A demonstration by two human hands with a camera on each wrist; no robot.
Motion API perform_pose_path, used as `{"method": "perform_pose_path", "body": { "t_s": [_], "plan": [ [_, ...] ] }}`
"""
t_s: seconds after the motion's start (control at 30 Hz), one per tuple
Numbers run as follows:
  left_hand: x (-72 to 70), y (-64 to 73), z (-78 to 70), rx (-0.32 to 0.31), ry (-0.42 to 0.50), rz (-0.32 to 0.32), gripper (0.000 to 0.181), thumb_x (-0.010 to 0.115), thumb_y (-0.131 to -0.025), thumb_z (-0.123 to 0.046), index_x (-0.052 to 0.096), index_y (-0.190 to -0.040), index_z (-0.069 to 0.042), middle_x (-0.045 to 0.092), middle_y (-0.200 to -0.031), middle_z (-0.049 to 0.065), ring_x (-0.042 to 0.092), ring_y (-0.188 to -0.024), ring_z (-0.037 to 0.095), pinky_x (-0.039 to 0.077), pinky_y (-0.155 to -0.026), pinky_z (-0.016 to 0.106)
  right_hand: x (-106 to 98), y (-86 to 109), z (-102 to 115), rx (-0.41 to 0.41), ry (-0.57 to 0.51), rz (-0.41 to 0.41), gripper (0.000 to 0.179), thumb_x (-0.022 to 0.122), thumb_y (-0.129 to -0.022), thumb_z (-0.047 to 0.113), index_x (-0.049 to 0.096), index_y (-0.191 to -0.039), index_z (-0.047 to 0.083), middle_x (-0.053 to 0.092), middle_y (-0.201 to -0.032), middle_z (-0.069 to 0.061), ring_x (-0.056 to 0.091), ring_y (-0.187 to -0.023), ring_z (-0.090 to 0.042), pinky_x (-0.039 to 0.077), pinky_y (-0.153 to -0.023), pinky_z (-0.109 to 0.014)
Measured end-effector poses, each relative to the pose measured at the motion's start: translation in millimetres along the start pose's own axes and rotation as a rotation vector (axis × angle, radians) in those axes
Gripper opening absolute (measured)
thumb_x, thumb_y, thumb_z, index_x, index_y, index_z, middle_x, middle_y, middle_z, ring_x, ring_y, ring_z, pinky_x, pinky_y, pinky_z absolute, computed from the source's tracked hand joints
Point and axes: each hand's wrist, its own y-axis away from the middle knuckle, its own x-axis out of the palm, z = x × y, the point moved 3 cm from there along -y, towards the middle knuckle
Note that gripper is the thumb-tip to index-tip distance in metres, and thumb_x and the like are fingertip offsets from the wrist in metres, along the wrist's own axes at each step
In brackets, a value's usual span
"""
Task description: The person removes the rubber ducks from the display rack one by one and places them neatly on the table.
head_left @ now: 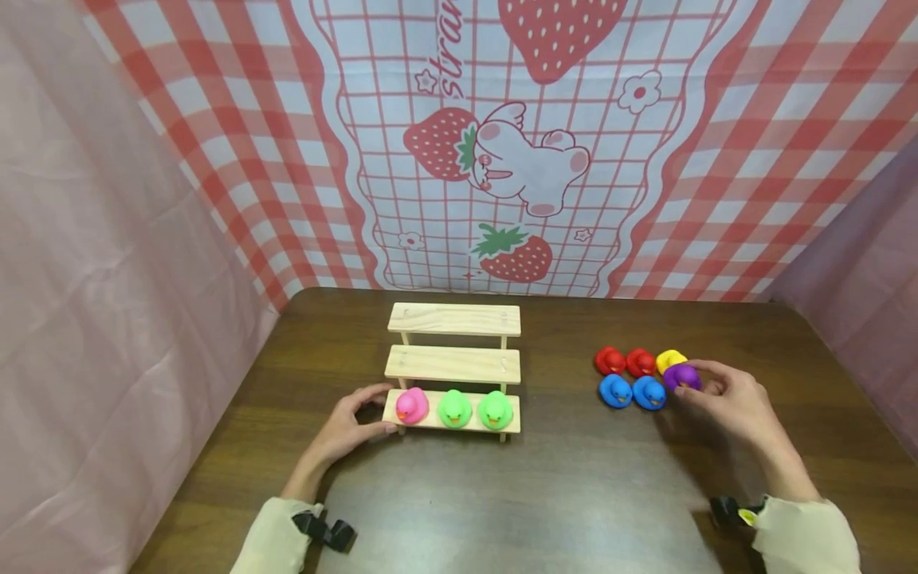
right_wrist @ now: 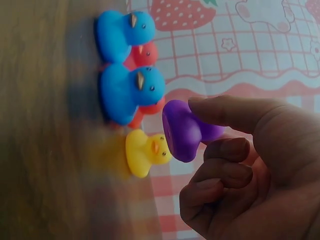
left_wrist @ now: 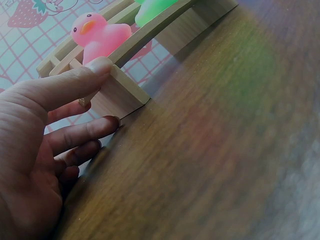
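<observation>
My right hand [head_left: 739, 399] pinches a purple rubber duck [right_wrist: 185, 131] between thumb and fingers, raised off the table in the right wrist view. Just beyond it sits a yellow duck [head_left: 670, 361]. Beside these stand two blue ducks [right_wrist: 132, 95] in front of two red ducks [head_left: 610, 361]. On the left, my left hand [head_left: 351, 422] grips the left end of a three-step wooden rack [head_left: 453, 364], its thumb at the lowest shelf's edge. That shelf bears a pink duck [left_wrist: 97, 35] at its left end and two green ducks [head_left: 455, 409] to the right.
The rack and ducks stand on a dark brown wooden table [head_left: 559, 478]. Behind its far edge hangs a checked strawberry cloth [head_left: 301, 159]. Pale curtains [head_left: 107, 279] hang at both sides. A black strap [head_left: 324, 532] is on each wrist.
</observation>
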Motion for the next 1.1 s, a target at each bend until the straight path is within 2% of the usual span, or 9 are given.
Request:
{"method": "perform_pose_path", "body": {
  "t_s": [0.4,0.83,1.1],
  "plan": [
    [0.4,0.6,-0.5,0.013,-0.008,-0.005,0.058,0.085,-0.077,-0.012,0.063,-0.130,-0.002,0.075,-0.101,0.010,0.060,-0.105,0.011,0.044,-0.102,0.036,4.4,2.0,-17.9,0.083,-0.014,0.101,0.057,0.069,-0.094,0.030,0.053,-0.134,-0.007,0.048,-0.063,0.001,0.041,-0.052,-0.011,0.036,-0.048,-0.027],
    [0.1,0.0,-0.5,0.007,-0.008,-0.003,0.058,0.086,-0.077,-0.012,0.063,-0.130,-0.002,0.075,-0.100,0.009,0.060,-0.105,0.011,0.044,-0.102,0.035,8.8,2.3,-28.1,0.104,-0.001,0.151,0.059,0.070,-0.093,0.032,0.053,-0.135,-0.006,0.049,-0.062,0.003,0.041,-0.052,-0.009,0.034,-0.050,-0.027],
    [0.1,0.5,-0.9,0.013,-0.003,-0.001,0.058,0.085,-0.077,-0.011,0.063,-0.130,-0.002,0.074,-0.102,0.010,0.061,-0.105,0.012,0.044,-0.103,0.038,13.5,2.4,-32.9,0.095,-0.009,0.138,0.057,0.073,-0.090,0.025,0.055,-0.133,-0.008,0.049,-0.060,0.004,0.041,-0.050,-0.008,0.034,-0.049,-0.026]
  ]
}}
